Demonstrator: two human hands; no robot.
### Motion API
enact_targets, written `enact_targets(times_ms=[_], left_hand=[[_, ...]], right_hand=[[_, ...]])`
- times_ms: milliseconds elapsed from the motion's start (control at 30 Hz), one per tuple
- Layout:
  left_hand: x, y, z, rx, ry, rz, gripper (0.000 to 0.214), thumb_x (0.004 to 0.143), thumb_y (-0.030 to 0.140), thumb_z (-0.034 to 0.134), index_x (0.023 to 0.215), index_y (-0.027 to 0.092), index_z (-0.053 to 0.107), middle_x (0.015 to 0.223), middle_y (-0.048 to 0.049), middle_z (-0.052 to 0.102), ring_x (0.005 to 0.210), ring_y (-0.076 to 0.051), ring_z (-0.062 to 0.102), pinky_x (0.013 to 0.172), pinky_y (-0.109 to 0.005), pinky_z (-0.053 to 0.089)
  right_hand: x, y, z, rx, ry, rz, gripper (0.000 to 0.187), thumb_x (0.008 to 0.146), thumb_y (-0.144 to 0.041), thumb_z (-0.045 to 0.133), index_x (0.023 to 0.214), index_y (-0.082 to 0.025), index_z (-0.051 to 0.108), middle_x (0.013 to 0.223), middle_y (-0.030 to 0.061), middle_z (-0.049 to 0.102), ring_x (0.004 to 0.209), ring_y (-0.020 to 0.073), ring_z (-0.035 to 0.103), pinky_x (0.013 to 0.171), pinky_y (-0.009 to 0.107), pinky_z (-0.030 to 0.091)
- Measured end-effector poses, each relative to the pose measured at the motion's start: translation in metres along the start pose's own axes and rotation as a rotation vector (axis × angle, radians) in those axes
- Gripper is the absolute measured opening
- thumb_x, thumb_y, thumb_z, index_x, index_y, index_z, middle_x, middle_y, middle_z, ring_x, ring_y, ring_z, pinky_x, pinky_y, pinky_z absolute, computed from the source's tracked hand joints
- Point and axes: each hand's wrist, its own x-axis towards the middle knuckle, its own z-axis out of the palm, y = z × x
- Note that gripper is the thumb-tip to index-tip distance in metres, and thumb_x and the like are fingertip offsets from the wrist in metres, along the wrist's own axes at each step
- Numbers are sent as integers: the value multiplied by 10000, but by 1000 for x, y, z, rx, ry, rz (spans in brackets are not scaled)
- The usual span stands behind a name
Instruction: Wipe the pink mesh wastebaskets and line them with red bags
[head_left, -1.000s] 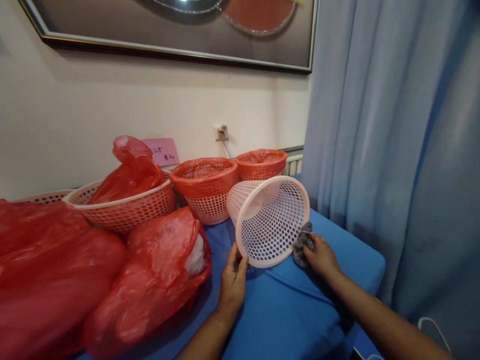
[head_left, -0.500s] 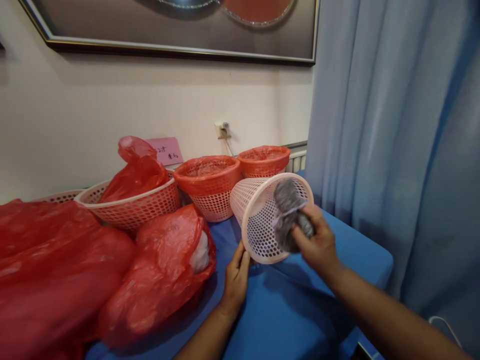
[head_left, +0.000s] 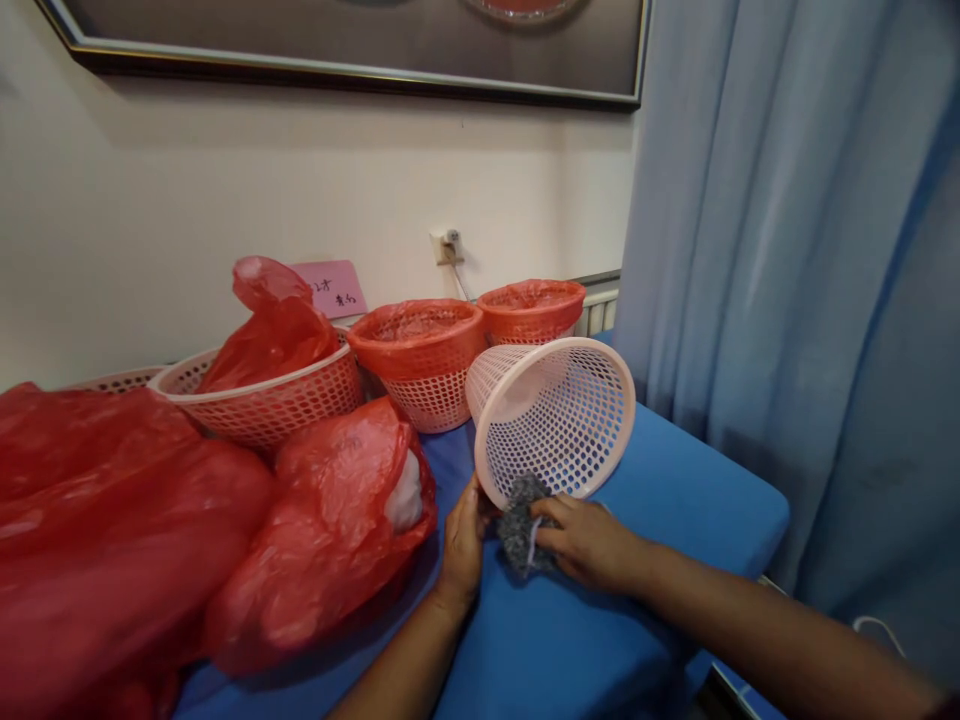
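Note:
A pale pink perforated plastic wastebasket (head_left: pixel 555 435) lies tipped, its mouth facing me. My left hand (head_left: pixel 463 545) is closed on the lower left of its rim, with the fingertips partly hidden beneath. At the bottom of the rim, my right hand (head_left: pixel 589 540) grips a crumpled grey cloth (head_left: pixel 521 530) with a thin pale purple strip across it. The cloth touches the rim, close beside my left hand. Inside, the basket shows only bare walls and base.
Two wastebaskets with red liners, one nearer (head_left: pixel 420 370) and one farther (head_left: pixel 532 310), stand behind. Left are a wide pink basket (head_left: pixel 277 405) and red plastic bags (head_left: pixel 322 530) on the blue-covered table (head_left: pixel 555 650). A blue curtain (head_left: pixel 720 250) hangs at right; a socket (head_left: pixel 448 247) is on the wall.
My right hand has moved the grey cloth down and left, from inside the basket's mouth to its lower rim. The basket's mouth has turned slightly; my left hand stays at the rim.

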Motion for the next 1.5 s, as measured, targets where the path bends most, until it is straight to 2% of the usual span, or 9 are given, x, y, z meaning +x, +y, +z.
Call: enact_targets(times_ms=[200,367,600,733,900,1000,1133,1300,1500], left_hand=[[1,8,14,121,19,59,627,801,433,756,1367,198,620,1426,-104,611,1335,-313,559,1174,-483,398],[-1,9,22,125,5,57,653,803,444,752,1392,209,596,1440,-97,598,1335,-302,561,1177,-470,395],[-3,6,19,115,10,33,652,773,475,772,1355,221,627,1411,-89,627,1313,-322,578,1161,-481,412],[-3,4,14,139,-6,45,605,751,504,782,1274,217,686,1345,-92,678,1269,-340,611,1133,-493,440],[-1,8,11,192,44,73,582,838,490,707,1346,215,634,1416,-85,625,1332,-302,562,1176,-480,381],[1,8,12,172,45,70,614,837,476,715,1381,214,605,1457,-89,587,1367,-297,527,1193,-474,353],[0,8,17,144,50,76,608,846,464,711,1394,226,595,1479,-77,564,1388,-281,505,1208,-451,331],[-4,11,23,156,72,91,588,849,466,706,1375,221,613,1446,-75,598,1352,-282,545,1185,-441,375],[-9,19,23,195,179,133,534,831,447,723,1307,214,664,1323,-77,693,1238,-279,633,1128,-438,442]], right_hand=[[-41,59,-20,-178,-39,451,314,881,-103,469,1095,-207,675,1339,95,578,1099,222,578,932,329,491],[-41,82,-37,-356,116,722,334,899,-91,456,1140,-174,672,1353,151,562,1085,264,576,891,378,501],[7,0,0,465,285,398,310,754,-99,636,1027,-223,711,1011,40,670,963,184,647,898,330,543],[62,-20,-47,539,668,241,282,806,-166,616,1071,-231,687,1064,41,653,1040,176,642,966,332,524],[77,43,-121,180,1006,290,264,803,-207,630,1060,-221,689,1138,72,618,1100,218,619,1027,385,487],[40,88,-114,2,981,455,296,812,-217,612,1100,-207,677,1194,92,589,1093,241,611,1011,424,495],[-20,103,-49,-72,691,642,300,818,-174,576,1101,-172,675,1175,122,578,1070,260,606,980,453,510],[-36,46,18,282,388,475,333,774,-95,582,1077,-193,682,1161,102,614,1064,222,621,966,399,519],[-26,-16,16,688,194,99,392,725,-75,625,1071,-247,689,1127,39,635,1057,171,638,948,309,516]])
